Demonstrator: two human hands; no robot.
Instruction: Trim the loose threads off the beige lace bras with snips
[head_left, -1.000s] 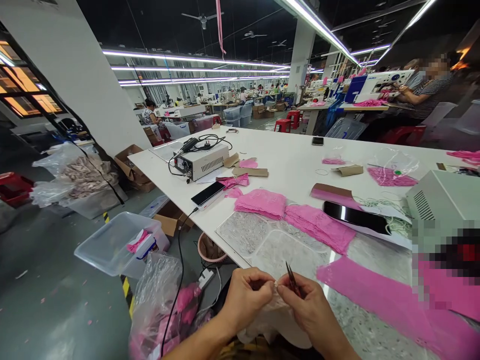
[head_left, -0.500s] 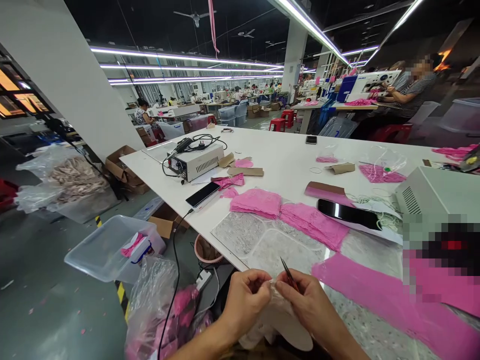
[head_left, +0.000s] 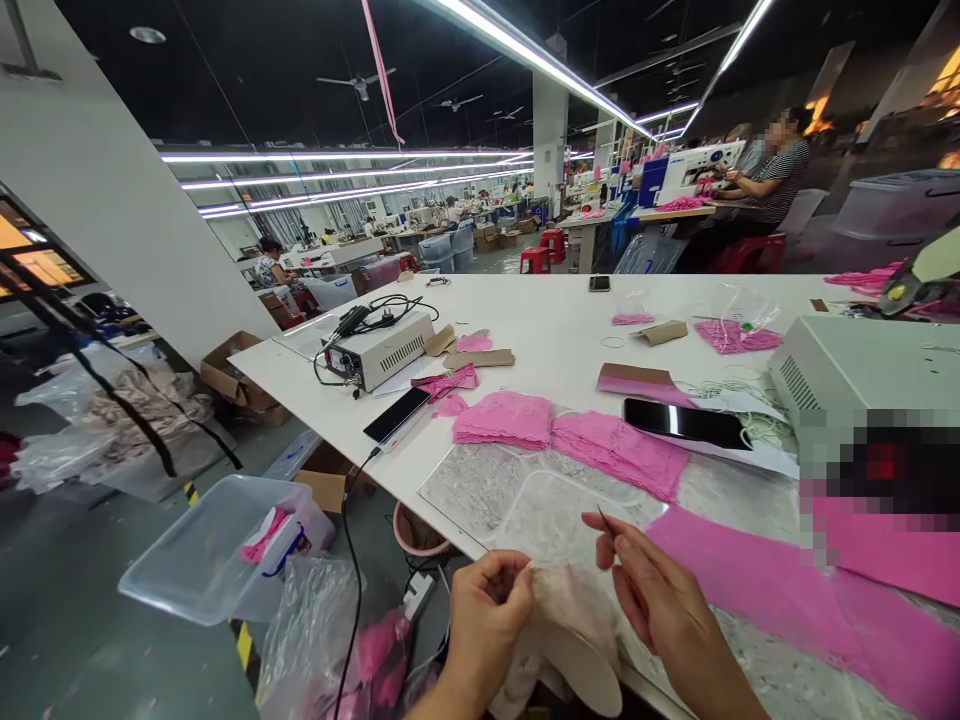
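At the near table edge my left hand [head_left: 484, 610] is closed on a beige padded fabric piece [head_left: 566, 630], pinching its upper edge. My right hand [head_left: 649, 590] is just to the right of it, fingers loosely curled round a thin pair of tweezers [head_left: 606, 521] whose tip points up. The right hand is apart from the beige piece. Beyond my hands lie pink lace stacks [head_left: 570, 435] on clear plastic sheets [head_left: 525, 490], and a long pink fabric strip [head_left: 780, 600].
On the white table [head_left: 555, 320] stand a white power box [head_left: 379, 352] with cables, two phones [head_left: 396, 415] [head_left: 682, 422], card pieces and a second white box [head_left: 862, 365]. On the floor to the left are a clear bin [head_left: 214, 550] and plastic bags. People sew at far tables.
My right hand has pulled away from the beige piece, up and to the right, with the tweezers. The view has swung slightly to the right and up.
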